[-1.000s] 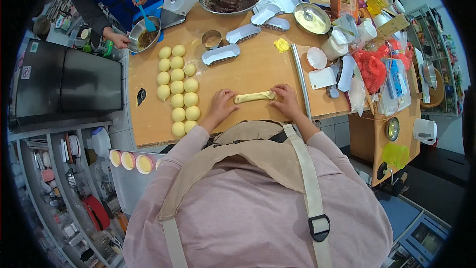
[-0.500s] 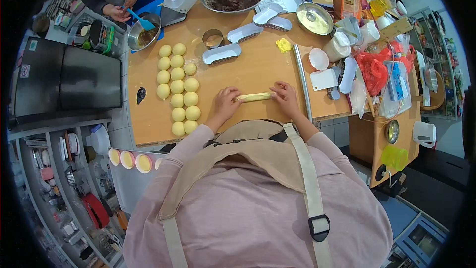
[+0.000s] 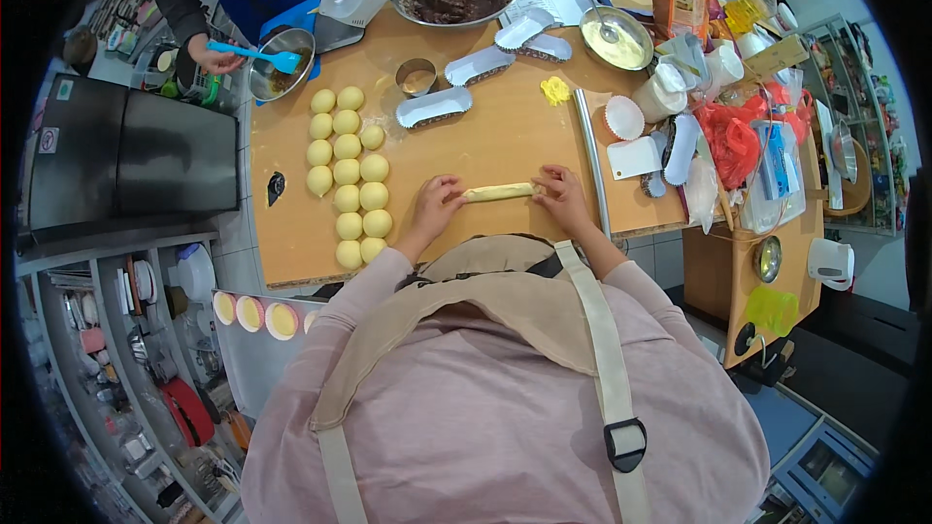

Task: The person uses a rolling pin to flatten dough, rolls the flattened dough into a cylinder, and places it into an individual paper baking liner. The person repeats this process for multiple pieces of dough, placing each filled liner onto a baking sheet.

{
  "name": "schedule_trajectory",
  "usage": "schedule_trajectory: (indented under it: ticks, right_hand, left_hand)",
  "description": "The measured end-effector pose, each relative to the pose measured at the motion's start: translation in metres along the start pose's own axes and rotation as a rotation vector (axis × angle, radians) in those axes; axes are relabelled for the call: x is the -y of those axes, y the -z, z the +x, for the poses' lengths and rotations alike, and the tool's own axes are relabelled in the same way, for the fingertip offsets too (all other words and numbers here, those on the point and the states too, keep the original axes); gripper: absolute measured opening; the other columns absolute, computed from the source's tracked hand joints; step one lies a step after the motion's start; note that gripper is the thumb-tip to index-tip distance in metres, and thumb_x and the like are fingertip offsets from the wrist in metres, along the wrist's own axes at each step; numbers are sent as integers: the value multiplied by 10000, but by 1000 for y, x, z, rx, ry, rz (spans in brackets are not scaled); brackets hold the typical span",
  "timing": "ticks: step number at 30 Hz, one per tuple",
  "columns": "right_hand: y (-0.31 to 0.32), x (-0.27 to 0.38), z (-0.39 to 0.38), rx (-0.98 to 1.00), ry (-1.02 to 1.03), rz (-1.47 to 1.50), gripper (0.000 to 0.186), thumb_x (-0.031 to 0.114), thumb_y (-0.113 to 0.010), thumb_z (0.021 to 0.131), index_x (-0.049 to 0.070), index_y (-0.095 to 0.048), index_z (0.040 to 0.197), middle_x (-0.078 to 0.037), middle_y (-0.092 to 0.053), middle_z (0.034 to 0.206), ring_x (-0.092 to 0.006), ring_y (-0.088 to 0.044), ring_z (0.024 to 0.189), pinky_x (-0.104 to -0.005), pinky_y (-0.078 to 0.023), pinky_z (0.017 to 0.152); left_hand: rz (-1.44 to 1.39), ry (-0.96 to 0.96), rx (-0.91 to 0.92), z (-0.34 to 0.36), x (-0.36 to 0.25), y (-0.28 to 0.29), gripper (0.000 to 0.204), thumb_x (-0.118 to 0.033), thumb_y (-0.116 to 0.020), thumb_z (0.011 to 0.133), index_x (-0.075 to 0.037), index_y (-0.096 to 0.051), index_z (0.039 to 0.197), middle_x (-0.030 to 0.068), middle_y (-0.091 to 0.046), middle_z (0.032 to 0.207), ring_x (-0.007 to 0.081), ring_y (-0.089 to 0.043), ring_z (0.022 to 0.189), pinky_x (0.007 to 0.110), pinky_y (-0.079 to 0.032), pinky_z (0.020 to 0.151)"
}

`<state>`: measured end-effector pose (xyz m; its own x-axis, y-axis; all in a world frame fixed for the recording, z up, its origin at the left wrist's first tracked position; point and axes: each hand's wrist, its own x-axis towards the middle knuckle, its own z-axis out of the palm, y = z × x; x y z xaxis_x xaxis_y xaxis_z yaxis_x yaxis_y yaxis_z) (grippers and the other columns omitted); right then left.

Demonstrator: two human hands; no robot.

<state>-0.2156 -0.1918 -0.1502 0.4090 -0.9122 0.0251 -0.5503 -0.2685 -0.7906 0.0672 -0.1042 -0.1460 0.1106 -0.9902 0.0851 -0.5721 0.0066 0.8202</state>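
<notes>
Right now, the roll of dough [image 3: 499,193] lies on the wooden table [image 3: 495,144] close to its near edge, stretched crosswise between the person's hands. Fingers and thumb of the left hand [image 3: 439,204] touch its left end, and those of the right hand [image 3: 563,200] touch its right end; whether they pinch it firmly or only rest there, I cannot tell. Uneven pressure is probably the main risk: one end could thin out while the middle stays fat. Pulling the ends apart too hard might tear the soft dough, and a light touch might let any seam loosen. Space matters too. The metal rod [image 3: 591,160] lies just beyond the right hand, so a wide outward sweep could bump it. On the other side, the left forearm passes near the lowest dough balls [image 3: 374,222], and a careless elbow could dent them.
</notes>
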Motion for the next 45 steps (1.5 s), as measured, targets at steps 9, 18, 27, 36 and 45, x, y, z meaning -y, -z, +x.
schedule_trajectory:
  ticks: [9, 18, 27, 36, 45]
  right_hand:
    - [0, -15, 2, -118, -47, 191, 192, 137, -771, 757, 126, -764, 948, -84, -566, 1209, -258, -529, 1108, -367, -459, 933]
    - [-5, -16, 3, -119, -43, 47, 193, 175, -758, 789, 147, -768, 980, -83, -548, 1250, -270, -520, 1094, -385, -450, 938]
    - [-16, 15, 10, -37, -37, -206, 158, 243, -724, 819, 169, -776, 950, -69, -548, 1271, -274, -490, 1136, -415, -392, 997]
    - [-25, 24, 16, -75, -52, -152, 162, 267, -740, 795, 185, -780, 929, -29, -582, 1182, -276, -477, 1125, -403, -375, 985]
    - [-32, 13, 30, -38, -120, -120, 108, 284, -736, 788, 188, -768, 826, -21, -582, 1133, -273, -478, 1076, -415, -360, 950]
  left_hand:
    - [-187, 89, -119, 3, 3, -11, 168, -143, -738, 796, -42, -701, 925, 81, -646, 1070, 254, -585, 1029, 367, -489, 877]
    - [-160, 153, -108, 6, 9, -16, 179, -183, -735, 799, -66, -714, 933, 74, -645, 1088, 256, -591, 1014, 379, -485, 880]
    - [197, 80, 36, 23, -23, -19, 161, -202, -716, 822, -60, -708, 898, 72, -620, 1150, 252, -549, 1073, 378, -451, 917]
    - [222, 53, 9, 27, -22, -27, 164, -243, -730, 790, -99, -718, 867, 45, -618, 1151, 269, -538, 1067, 408, -427, 918]
    - [214, 117, 50, 35, -19, -38, 154, -306, -728, 782, -153, -729, 803, 11, -569, 1227, 263, -454, 1174, 461, -335, 965]
